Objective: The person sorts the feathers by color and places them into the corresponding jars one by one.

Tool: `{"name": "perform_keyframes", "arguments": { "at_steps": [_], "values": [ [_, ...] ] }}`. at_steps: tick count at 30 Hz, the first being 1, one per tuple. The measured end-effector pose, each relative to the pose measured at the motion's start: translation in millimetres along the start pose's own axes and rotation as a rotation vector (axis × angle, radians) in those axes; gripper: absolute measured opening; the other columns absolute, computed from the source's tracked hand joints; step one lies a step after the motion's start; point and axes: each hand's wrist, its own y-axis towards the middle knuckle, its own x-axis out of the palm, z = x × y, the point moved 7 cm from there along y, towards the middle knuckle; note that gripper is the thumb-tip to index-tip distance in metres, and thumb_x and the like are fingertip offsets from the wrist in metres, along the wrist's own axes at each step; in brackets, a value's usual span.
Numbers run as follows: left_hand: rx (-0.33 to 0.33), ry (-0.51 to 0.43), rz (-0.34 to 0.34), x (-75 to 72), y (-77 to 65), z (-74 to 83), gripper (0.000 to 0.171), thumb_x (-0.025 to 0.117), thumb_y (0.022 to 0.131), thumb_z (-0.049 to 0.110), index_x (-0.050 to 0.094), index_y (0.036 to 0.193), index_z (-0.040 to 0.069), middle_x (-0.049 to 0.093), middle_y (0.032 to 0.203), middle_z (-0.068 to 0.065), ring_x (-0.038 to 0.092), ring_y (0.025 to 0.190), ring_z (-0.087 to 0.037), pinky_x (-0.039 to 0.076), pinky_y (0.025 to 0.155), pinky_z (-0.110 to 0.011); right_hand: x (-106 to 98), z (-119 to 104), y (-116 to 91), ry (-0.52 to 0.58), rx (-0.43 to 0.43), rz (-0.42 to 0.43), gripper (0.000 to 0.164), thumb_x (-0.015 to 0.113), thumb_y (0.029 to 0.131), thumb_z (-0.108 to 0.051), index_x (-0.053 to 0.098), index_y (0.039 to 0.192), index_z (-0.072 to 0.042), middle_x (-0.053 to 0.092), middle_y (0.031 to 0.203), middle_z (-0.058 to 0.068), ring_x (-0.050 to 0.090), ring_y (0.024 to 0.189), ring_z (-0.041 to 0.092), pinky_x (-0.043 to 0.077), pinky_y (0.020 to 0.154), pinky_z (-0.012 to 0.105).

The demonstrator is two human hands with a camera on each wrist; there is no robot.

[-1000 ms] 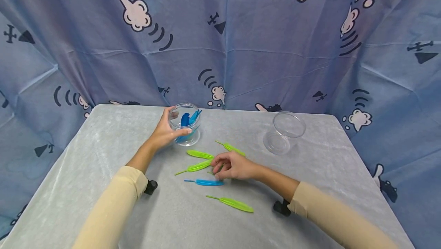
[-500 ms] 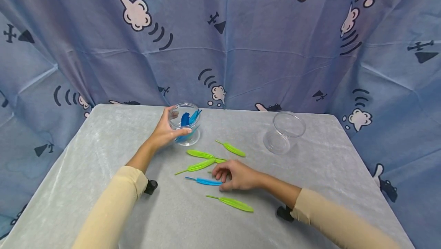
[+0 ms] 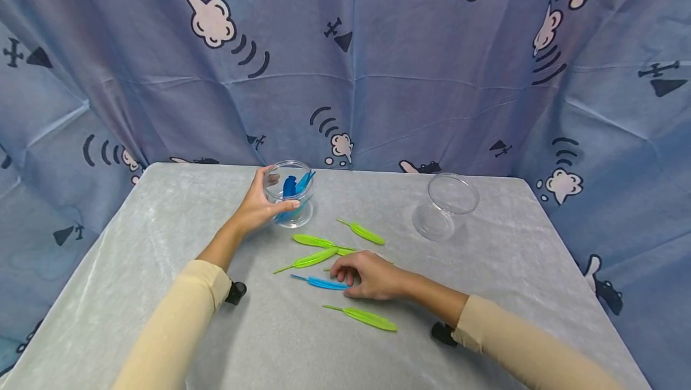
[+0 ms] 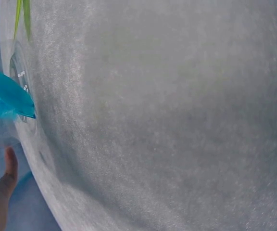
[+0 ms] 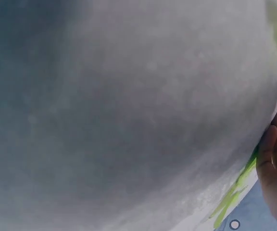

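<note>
My left hand (image 3: pixel 255 205) grips a clear jar (image 3: pixel 294 222) near the back of the table, thumb across its front and fingers behind. Blue feathers (image 3: pixel 305 182) stand inside the jar; the left wrist view shows a turquoise feather (image 4: pixel 6 91) through its wall. At the middle of the table my right hand (image 3: pixel 372 276) pinches the broad end of a blue feather (image 3: pixel 323 283) between thumb and fingers, its thin quill pointing left. Green feathers lie around this hand: one (image 3: pixel 309 260) to its left, one (image 3: pixel 369 318) in front, and one partly hidden beneath it.
A second clear jar (image 3: pixel 435 223) stands at the back right. More green feathers (image 3: pixel 367 233) lie between the two jars on the grey cloth-covered table (image 3: pixel 270 342). Behind the table's far edge hangs a blue printed curtain (image 3: pixel 378 108).
My right hand has come slightly toward me, from over the green feathers to the blue feather. That feather has tilted, its quill end shifting away from me. The left hand and jar stay put.
</note>
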Motion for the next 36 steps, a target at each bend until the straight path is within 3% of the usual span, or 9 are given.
{"name": "perform_keyframes", "arguments": {
  "at_steps": [19,23,30,36],
  "values": [
    [-0.008,-0.008,0.0,-0.2,0.5,-0.2,0.106,0.082,0.081,0.043,0.012,0.157,0.02,0.03,0.158,-0.015,0.027,0.146,-0.031,0.024,0.115,-0.059,0.0,2.6,2.3,0.038,-0.045,0.084,0.014,0.07,0.089,-0.001,0.07,0.1,-0.009,0.063,0.081,-0.008,0.056,0.073,0.001,0.051,0.067,0.021],
    [-0.012,-0.004,-0.002,0.4,0.2,-0.3,0.106,0.082,0.081,0.044,0.013,0.157,0.02,0.03,0.158,-0.015,0.027,0.146,-0.032,0.024,0.115,-0.06,-0.2,5.8,2.9,0.105,-0.016,0.085,0.013,0.069,0.09,-0.001,0.07,0.1,-0.01,0.061,0.08,-0.009,0.055,0.073,0.003,0.05,0.068,0.021],
    [-0.005,-0.007,0.001,0.9,-0.3,0.1,0.105,0.082,0.081,0.041,0.013,0.157,0.019,0.03,0.157,-0.015,0.028,0.146,-0.032,0.024,0.115,-0.059,-6.3,10.1,3.1,0.284,0.036,0.084,0.015,0.067,0.092,0.001,0.07,0.107,0.0,0.064,0.086,-0.001,0.057,0.078,0.01,0.052,0.072,0.021],
    [-0.013,0.0,0.005,1.0,-0.8,0.2,0.105,0.082,0.081,0.043,0.013,0.157,0.02,0.03,0.158,-0.015,0.027,0.146,-0.032,0.024,0.115,-0.06,-15.5,11.4,3.7,0.37,0.069,0.113,0.019,0.066,0.091,0.003,0.067,0.11,0.005,0.065,0.088,0.004,0.058,0.077,0.012,0.05,0.068,0.02]
  ]
}}
